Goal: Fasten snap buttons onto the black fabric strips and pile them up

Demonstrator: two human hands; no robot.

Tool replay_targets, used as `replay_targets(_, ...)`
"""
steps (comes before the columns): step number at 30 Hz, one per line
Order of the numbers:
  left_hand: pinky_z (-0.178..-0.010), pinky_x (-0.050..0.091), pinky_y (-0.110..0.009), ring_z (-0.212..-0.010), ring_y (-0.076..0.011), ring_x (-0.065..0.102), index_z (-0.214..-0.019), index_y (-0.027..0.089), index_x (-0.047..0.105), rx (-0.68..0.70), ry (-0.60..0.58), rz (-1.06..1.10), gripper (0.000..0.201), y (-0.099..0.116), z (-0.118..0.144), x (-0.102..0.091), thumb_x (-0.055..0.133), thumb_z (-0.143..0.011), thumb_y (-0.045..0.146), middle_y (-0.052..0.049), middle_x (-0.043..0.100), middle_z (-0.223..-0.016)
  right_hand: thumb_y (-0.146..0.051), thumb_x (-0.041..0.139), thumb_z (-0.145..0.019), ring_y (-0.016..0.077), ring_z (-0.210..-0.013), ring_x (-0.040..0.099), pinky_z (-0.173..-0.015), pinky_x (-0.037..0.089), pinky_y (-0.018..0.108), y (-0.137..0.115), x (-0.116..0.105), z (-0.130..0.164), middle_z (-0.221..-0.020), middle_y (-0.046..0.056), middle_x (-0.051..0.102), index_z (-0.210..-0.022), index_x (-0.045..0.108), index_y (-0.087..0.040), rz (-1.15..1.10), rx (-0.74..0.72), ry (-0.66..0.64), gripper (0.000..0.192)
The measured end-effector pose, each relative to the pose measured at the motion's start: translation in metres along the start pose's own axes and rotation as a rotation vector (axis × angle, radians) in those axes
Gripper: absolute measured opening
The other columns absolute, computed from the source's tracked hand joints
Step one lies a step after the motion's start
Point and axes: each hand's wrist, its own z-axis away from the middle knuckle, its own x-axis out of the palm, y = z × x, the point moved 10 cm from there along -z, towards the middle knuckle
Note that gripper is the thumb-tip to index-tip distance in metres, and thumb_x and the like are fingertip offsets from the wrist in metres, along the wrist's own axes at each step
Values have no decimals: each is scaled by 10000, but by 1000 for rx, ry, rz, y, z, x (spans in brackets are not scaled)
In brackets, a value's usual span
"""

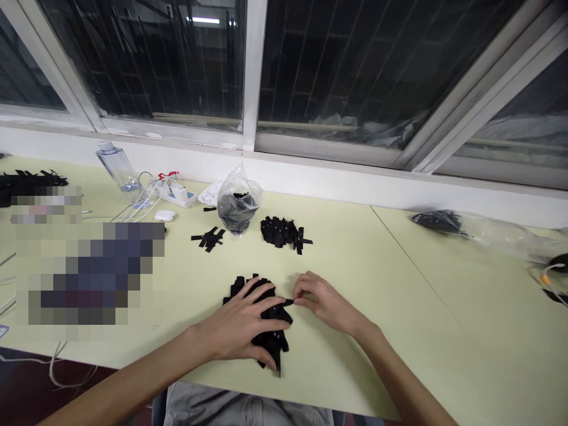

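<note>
A pile of small black strips point(271, 340) lies on the pale green table point(381, 278) near its front edge. My left hand point(242, 325) rests flat on top of this pile, fingers spread. My right hand point(322, 302) sits just right of the pile and pinches the end of one black strip point(288, 302) between thumb and forefinger. Farther back lie a second heap of black strips point(283, 232) and a few loose ones point(208, 238).
A clear plastic bag point(238, 201) with black pieces stands at the back centre. A water bottle point(119, 168), a white power strip point(175, 192) with cables and an earbud case point(164, 216) lie back left. Another plastic bag point(470, 228) lies at right. Windows run behind the table.
</note>
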Motion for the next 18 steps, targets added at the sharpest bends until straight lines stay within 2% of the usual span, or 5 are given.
replay_targets(4,-1193,184,-561,-1385,-358,371,-1271,327,631,-9,28,5,599,-4,1,-1,703,-746,606,-70,548,-1398,-299,548,-917,234,-820,602,-731,502,414,14,-29,-1,-924,74,663,-858,650,-259,-80,23,64,124)
replay_targets(8,-1191,208,-544,-1416,-344,331,-1234,356,654,-64,70,105,555,-15,-5,-19,698,-745,615,-38,487,-1463,-338,555,-917,241,-865,631,-769,509,412,11,-53,-6,-972,82,697,-916,689,-264,-150,21,60,153)
replay_targets(10,-1168,274,-506,-1394,-312,372,-1253,346,642,-182,163,160,472,-34,-11,-36,635,-833,561,-39,494,-1459,-368,577,-908,247,-911,639,-793,511,410,4,-60,-13,-1005,88,704,-915,693,-254,-210,13,42,162)
replay_targets(13,-1091,386,-434,-1265,-257,516,-1274,315,627,-332,313,291,400,-66,-26,-54,555,-919,485,-55,609,-1329,-408,610,-889,245,-942,644,-840,505,414,-5,-66,-29,-1025,89,703,-884,686,-239,-295,-1,48,185)
replay_targets(18,-954,478,-369,-1060,-251,640,-1091,227,725,-358,353,561,348,-106,-60,-44,665,-845,467,-71,708,-1137,-452,668,-837,218,-889,629,-808,508,390,-8,-71,-54,-932,75,678,-874,656,-207,-461,-46,187,248)
